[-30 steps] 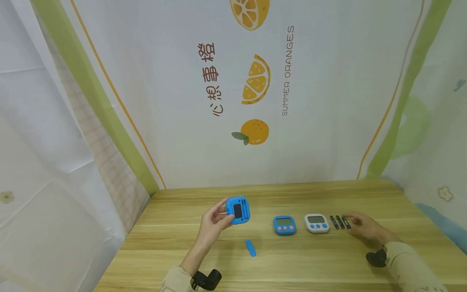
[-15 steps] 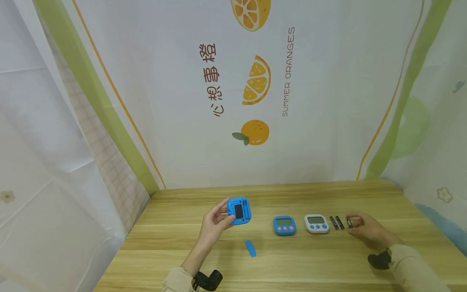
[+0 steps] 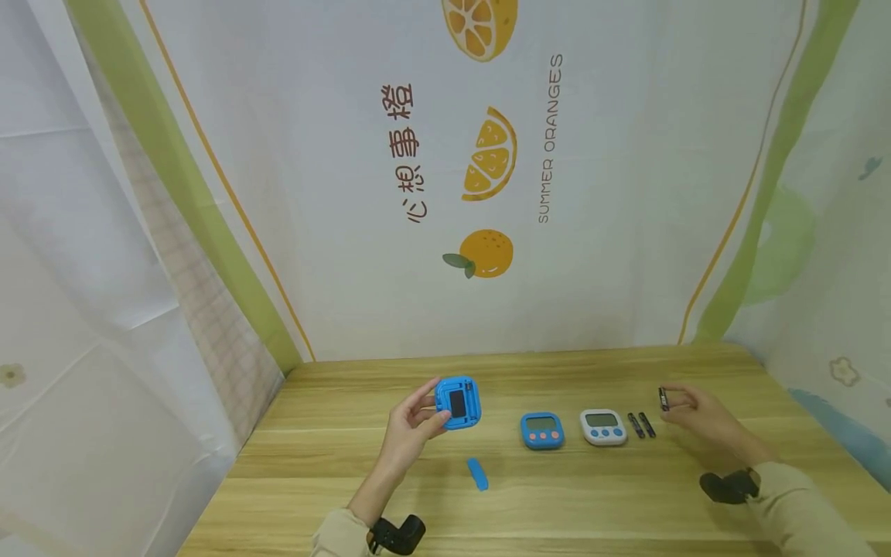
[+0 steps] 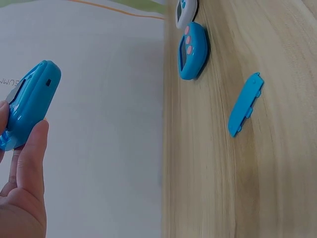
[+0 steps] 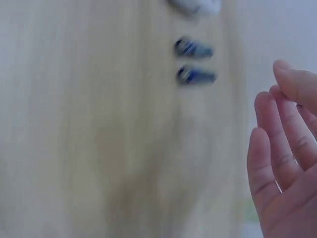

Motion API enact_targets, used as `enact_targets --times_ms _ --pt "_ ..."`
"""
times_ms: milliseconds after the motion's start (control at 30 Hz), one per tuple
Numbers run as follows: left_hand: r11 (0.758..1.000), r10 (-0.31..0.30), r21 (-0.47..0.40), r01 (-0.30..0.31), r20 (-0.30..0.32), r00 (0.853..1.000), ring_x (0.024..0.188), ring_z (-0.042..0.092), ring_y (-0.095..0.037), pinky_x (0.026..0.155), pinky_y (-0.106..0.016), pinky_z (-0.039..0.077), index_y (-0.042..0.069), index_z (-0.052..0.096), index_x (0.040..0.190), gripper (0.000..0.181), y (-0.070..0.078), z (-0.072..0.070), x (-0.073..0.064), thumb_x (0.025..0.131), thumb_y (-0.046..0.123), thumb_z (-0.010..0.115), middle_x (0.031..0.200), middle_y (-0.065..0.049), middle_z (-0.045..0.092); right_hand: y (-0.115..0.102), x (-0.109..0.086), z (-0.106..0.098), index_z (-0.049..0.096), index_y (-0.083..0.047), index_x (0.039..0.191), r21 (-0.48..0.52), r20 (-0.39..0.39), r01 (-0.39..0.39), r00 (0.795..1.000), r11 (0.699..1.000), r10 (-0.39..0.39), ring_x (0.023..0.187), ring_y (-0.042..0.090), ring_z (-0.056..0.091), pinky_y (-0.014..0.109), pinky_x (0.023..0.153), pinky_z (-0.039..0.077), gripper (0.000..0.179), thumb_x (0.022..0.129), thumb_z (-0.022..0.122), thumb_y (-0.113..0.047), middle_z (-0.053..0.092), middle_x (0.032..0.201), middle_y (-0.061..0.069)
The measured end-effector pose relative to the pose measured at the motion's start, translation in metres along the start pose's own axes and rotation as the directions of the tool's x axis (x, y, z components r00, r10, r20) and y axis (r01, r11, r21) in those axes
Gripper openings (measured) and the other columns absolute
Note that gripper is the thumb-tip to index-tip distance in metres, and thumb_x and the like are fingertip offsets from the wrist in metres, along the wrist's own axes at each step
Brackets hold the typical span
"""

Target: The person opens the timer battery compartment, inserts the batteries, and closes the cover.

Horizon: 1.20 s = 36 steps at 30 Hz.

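Observation:
My left hand [image 3: 408, 433] grips a blue digital timer [image 3: 468, 418] above the table, its back with the uncovered battery slot facing me. On the wood below lies the timer's blue battery cover [image 3: 478, 473], seen larger in the left wrist view. Between thumb and fingers, my right hand [image 3: 703, 418] pinches a small dark battery [image 3: 663, 398], raised off the table; the right wrist view does not show that battery. Two more batteries [image 3: 641, 425] lie side by side, left of the right hand.
A blue timer with pink buttons [image 3: 542, 431] and a white timer with blue buttons [image 3: 603, 427] lie face up on the wooden table [image 3: 557, 510]. A white curtain [image 3: 334, 294] with printed oranges hangs behind the table's far edge.
My right hand has drawn the rightmost battery away from the other two and lifted it off the table. The left hand with the timer has barely moved.

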State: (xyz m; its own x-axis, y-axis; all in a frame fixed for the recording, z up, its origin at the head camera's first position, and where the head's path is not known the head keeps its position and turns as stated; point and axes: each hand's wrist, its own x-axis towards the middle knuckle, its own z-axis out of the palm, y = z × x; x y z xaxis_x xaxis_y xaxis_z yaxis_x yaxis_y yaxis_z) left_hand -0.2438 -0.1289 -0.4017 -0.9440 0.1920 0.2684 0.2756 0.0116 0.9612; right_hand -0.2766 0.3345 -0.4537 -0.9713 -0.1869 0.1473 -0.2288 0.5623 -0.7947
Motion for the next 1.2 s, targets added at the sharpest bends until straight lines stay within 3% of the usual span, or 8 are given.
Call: enact_targets --times_ms 200,500,633,800,867,1067,1200 --pt "1.0 0.003 -0.008 -0.003 0.002 1.0 0.086 0.059 -0.015 0.072 -0.033 0.052 0.008 0.042 0.131 0.052 0.001 0.0 0.0 0.083 0.009 0.062 0.106 -0.02 0.053 -0.035 0.017 0.006 0.032 0.009 0.129 0.003 -0.006 0.032 0.999 0.999 -0.032 0.095 0.041 0.053 0.045 0.074 0.049 0.058 0.084 0.061 -0.015 0.052 0.108 0.03" --pt "1.0 0.024 -0.002 -0.024 -0.002 1.0 0.085 0.059 -0.014 0.071 -0.032 0.052 0.004 0.04 0.132 0.052 0.003 0.002 -0.001 0.084 0.006 0.06 0.105 -0.021 0.053 -0.095 0.037 0.029 0.035 0.011 0.125 0.097 0.067 0.187 0.979 0.978 -0.194 0.085 0.025 0.06 0.029 0.071 0.051 0.055 0.081 0.063 -0.007 0.057 0.1 0.025" --pt "1.0 0.014 -0.006 -0.014 -0.004 1.0 0.085 0.059 -0.013 0.071 -0.031 0.052 0.003 0.038 0.133 0.053 0.005 0.003 -0.001 0.084 0.004 0.059 0.106 -0.02 0.053 -0.118 0.043 0.043 0.037 0.009 0.125 0.17 0.149 0.242 0.952 0.955 -0.267 0.084 0.018 0.061 0.026 0.071 0.051 0.055 0.08 0.064 -0.007 0.058 0.099 0.023" --pt "1.0 0.005 -0.012 -0.005 0.001 1.0 0.085 0.059 -0.015 0.072 -0.031 0.052 0.0 0.039 0.132 0.051 0.018 0.007 -0.002 0.084 -0.001 0.057 0.106 -0.024 0.052 -0.142 0.046 0.065 0.037 0.011 0.123 0.277 0.22 0.328 0.893 0.903 -0.392 0.082 0.023 0.061 0.028 0.07 0.052 0.051 0.081 0.063 -0.003 0.058 0.097 0.024" --pt "1.0 0.003 -0.006 -0.003 0.005 1.0 0.085 0.059 -0.015 0.072 -0.033 0.052 -0.002 0.038 0.131 0.05 0.024 0.009 -0.003 0.084 -0.002 0.056 0.106 -0.026 0.052 -0.151 0.046 0.073 0.037 0.012 0.122 0.305 0.235 0.34 0.878 0.89 -0.416 0.082 0.023 0.061 0.028 0.071 0.052 0.05 0.081 0.062 -0.003 0.057 0.096 0.024" --pt "1.0 -0.012 -0.01 0.012 -0.006 1.0 0.083 0.059 -0.014 0.073 -0.033 0.052 -0.002 0.039 0.131 0.05 0.031 0.015 -0.004 0.084 -0.004 0.056 0.106 -0.028 0.051 -0.171 0.046 0.101 0.038 0.009 0.124 0.368 0.267 0.288 0.878 0.884 -0.397 0.083 0.018 0.06 0.027 0.073 0.051 0.051 0.081 0.062 -0.004 0.056 0.098 0.024" --pt "1.0 -0.016 -0.026 0.016 -0.012 1.0 0.083 0.059 -0.014 0.072 -0.032 0.052 -0.001 0.04 0.131 0.05 0.03 0.017 -0.004 0.083 -0.003 0.056 0.105 -0.027 0.052 -0.181 0.047 0.118 0.039 0.008 0.124 0.385 0.254 0.312 0.869 0.869 -0.425 0.083 0.018 0.061 0.029 0.072 0.052 0.051 0.081 0.063 -0.005 0.054 0.099 0.026"
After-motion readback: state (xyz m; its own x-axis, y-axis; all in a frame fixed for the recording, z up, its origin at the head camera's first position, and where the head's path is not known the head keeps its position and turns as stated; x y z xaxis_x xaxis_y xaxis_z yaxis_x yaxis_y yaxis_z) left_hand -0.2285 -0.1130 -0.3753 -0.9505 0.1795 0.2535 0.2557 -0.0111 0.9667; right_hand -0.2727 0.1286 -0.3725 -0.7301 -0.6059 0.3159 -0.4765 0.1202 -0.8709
